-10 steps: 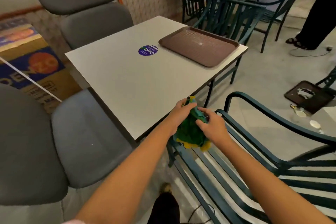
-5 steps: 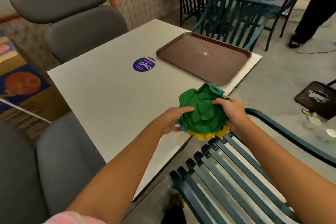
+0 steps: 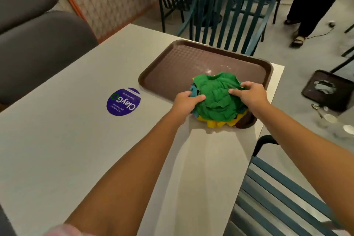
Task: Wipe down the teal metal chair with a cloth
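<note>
A bunched green cloth (image 3: 216,97) with yellow and teal layers underneath lies over the near right corner of the brown tray (image 3: 172,63) on the white table (image 3: 76,149). My left hand (image 3: 186,102) grips its left side, fingers curled into the fabric. My right hand (image 3: 249,96) grips its right side the same way. The teal metal chair (image 3: 283,197) with a slatted seat stands at the lower right, beside the table edge, below my right forearm.
A second teal slatted chair (image 3: 229,17) faces the table's far side, with more chairs behind it. Grey padded seats (image 3: 38,48) sit left. A person's legs (image 3: 310,5) stand at the upper right. A dark floor plate (image 3: 327,90) and small cups (image 3: 329,119) lie on the floor.
Both hands lifted the cloth from the chair's front edge, carried it forward over the table, and now hold it on the tray's near corner.
</note>
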`<act>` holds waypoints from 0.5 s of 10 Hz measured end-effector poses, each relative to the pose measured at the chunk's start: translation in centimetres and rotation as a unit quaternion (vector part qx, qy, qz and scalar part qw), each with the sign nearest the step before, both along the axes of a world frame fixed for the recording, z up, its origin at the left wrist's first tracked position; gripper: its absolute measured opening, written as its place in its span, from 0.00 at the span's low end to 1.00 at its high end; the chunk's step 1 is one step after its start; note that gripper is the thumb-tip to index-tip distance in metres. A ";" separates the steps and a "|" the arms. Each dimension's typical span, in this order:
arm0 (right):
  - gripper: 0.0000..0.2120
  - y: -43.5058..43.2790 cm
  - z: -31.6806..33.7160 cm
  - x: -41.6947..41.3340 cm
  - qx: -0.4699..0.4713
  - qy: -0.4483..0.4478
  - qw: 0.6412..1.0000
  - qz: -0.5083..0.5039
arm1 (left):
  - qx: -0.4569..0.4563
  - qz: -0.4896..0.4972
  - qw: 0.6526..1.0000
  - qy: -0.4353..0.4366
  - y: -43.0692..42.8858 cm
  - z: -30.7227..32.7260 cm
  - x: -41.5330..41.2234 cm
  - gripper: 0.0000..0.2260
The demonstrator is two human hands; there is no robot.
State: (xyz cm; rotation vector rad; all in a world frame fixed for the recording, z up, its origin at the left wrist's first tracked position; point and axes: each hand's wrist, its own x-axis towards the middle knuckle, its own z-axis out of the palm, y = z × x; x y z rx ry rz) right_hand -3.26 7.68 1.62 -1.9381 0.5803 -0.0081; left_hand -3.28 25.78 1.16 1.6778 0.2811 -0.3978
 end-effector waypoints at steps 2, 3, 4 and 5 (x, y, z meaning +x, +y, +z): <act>0.23 -1.9 -2.7 4.3 0.025 0.038 0.998 -0.044 | 0.108 -0.024 0.993 -0.039 -1.7 -2.8 4.2 0.08; 0.20 -2.4 -3.8 4.9 0.023 0.057 0.997 -0.039 | 0.150 -0.042 0.987 -0.049 -2.2 -3.1 4.3 0.11; 0.20 -2.4 -3.9 4.5 -0.023 0.055 0.998 -0.019 | 0.204 -0.057 0.974 -0.080 -1.9 -2.4 3.4 0.17; 0.20 -1.7 -2.1 2.5 -0.085 0.039 0.996 0.002 | 0.194 -0.007 0.975 -0.108 -0.9 -0.8 1.4 0.20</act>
